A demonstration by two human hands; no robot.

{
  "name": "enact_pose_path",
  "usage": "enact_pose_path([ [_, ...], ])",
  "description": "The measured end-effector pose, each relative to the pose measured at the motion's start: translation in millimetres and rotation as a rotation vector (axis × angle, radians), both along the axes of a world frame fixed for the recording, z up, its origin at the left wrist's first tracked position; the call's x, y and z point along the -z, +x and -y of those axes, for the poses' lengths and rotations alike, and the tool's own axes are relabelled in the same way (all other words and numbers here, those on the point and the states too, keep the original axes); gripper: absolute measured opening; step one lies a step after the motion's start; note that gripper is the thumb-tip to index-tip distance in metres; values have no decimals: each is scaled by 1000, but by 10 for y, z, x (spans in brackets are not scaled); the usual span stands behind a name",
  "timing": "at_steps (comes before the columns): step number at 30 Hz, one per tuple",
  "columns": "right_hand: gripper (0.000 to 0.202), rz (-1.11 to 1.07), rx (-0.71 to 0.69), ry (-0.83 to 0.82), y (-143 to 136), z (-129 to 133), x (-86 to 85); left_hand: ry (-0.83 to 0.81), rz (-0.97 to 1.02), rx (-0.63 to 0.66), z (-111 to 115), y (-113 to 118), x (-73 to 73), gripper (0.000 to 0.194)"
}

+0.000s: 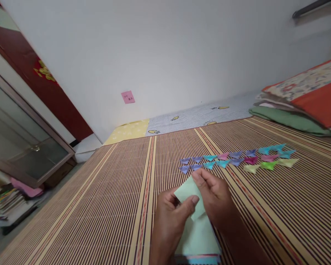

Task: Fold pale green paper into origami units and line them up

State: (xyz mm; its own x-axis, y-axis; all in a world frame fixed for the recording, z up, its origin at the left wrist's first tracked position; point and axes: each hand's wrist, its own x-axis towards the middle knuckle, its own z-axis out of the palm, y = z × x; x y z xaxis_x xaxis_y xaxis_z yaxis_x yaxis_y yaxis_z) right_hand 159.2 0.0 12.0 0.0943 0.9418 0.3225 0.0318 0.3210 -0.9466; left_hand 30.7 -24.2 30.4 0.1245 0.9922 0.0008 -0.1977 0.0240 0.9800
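Observation:
A pale green sheet of paper (188, 190) is held up between both hands. My left hand (172, 217) grips its lower left part, thumb pressed on the front. At the upper right corner, my right hand (213, 189) pinches the paper between thumb and fingers. Under the hands lies a pad of coloured paper (200, 237), pale green on top, with pink and blue edges showing at the near end. Just beyond are two rows of small folded paper boats (223, 163) in purple, blue, pink, green and yellow.
A striped bamboo mat (113, 191) covers the bed, with a checked sheet (176, 123) along the wall. Folded bedding (298, 117) is piled at the right. A pink note (128, 97) sticks to the wall. A glass-fronted cabinet (24, 136) stands at the left.

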Motion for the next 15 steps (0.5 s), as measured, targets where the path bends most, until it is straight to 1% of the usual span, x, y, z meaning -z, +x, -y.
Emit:
enact_pose_path([
  [2, 42, -42, -13, -28, 0, 4, -19, 3, 1, -25, -1, 7, 14, 20],
  [5, 43, -183, -144, -124, 47, 1, -64, -9, 48, -102, -11, -7, 32, 23],
  [6, 43, -196, -190, -145, 69, -1, -81, -13, 67, -134, -16, -17, 37, 26],
  [8, 41, -123, -231, -140, 105, -3, -106, -16, 84, -201, -28, -40, 48, 31],
  [10, 39, -17, -216, -100, 121, -6, -112, -17, 79, -243, -42, -59, 62, 33],
  [12, 42, 6, -215, -72, 120, -11, -99, -15, 70, -232, -55, -74, 79, 32],
  [15, 44, -34, -250, -82, 114, -18, -70, 1, 73, -179, -60, -100, 100, 35],
])
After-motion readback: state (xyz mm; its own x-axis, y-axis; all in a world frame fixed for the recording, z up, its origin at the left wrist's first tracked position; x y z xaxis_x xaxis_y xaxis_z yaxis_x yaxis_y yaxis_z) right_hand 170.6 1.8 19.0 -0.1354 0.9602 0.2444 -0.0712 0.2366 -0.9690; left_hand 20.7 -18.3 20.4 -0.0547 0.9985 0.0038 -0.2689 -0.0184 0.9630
